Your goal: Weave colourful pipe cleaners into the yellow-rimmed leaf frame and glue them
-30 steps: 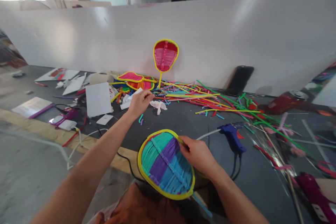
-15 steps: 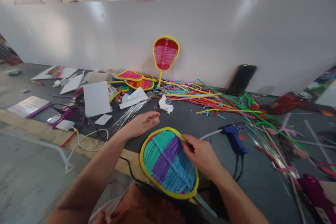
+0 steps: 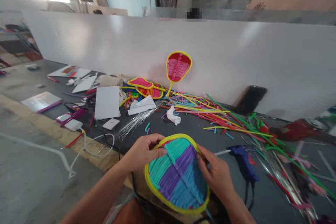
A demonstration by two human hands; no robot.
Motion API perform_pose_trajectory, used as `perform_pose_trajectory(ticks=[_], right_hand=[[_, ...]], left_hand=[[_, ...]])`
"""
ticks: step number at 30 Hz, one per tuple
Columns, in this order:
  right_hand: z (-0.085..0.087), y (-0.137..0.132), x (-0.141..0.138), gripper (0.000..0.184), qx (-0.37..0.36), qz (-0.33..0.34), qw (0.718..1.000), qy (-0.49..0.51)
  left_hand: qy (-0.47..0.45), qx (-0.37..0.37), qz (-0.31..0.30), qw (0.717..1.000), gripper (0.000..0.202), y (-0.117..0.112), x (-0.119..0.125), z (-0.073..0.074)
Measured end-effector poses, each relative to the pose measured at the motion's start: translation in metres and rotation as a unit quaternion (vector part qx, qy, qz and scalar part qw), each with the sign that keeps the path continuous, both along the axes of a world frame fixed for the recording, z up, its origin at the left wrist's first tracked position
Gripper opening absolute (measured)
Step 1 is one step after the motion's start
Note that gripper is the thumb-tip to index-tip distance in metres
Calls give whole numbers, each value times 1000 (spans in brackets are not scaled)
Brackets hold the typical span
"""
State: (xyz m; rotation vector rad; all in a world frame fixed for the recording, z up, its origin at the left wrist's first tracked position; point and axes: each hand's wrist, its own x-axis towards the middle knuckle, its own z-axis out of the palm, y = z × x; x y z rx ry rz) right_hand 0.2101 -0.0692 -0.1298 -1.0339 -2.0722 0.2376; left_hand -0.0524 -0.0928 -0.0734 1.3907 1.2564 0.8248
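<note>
Both hands hold a flat oval fan [image 3: 177, 175] woven from teal, purple and blue strips with a yellow rim, low in the middle of the view. My left hand [image 3: 143, 152] grips its upper left edge, thumb on the teal part. My right hand [image 3: 217, 176] pinches its right rim with fingers curled. A crumpled white scrap [image 3: 173, 115] lies on the dark table [image 3: 194, 126] beyond the fan.
A blue glue gun [image 3: 243, 159] lies right of my right hand. Several coloured sticks [image 3: 223, 112] litter the table. A red and pink fan [image 3: 178, 66] leans on the white wall; a dark phone [image 3: 249, 99] leans further right. White cards and cables [image 3: 105, 103] lie left.
My left hand came back from the far table and took hold of the fan's left edge. The white scrap stays on the table. The view shifted up and right.
</note>
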Motion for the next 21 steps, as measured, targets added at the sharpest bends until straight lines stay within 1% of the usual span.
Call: perform_pose_trajectory(ticks=[6,8,10,12,14,15,16,17,18,19,20,21], right_hand=[[-1,-3,1,25,0,-15,1000,10],[-1,-4,1,25,-2,-17,1000,10],[-1,-4,2,25,-4,-17,1000,12],[1,-5,1,25,-5,-17,1000,17],[3,-6,0,25,-11,-17,999,26],[5,-6,-1,25,-14,-13,999,31],[6,-7,-2,25,-18,-7,999,34],[7,-8,-3,25,-22,1,999,34],[7,-8,-4,25,-24,10,999,34],[7,-9,-4,25,-25,18,999,33],[7,-9,-5,25,-27,25,999,30],[7,-10,-5,25,-30,31,999,28]], left_hand=[[72,89,1,993,34,-9,7,15],[90,107,-2,990,34,-11,9,17],[93,121,-1,988,34,-12,9,15],[90,121,1,989,34,-11,6,11],[82,99,-10,992,36,-7,1,7],[81,82,-25,993,38,-4,-3,6],[77,69,-44,994,43,-1,-6,6],[83,66,-50,993,50,3,-8,8],[111,75,-47,990,57,7,-9,10],[155,104,-45,981,63,12,-8,14],[204,140,-53,967,64,16,-5,18],[244,182,-69,950,58,20,0,23]])
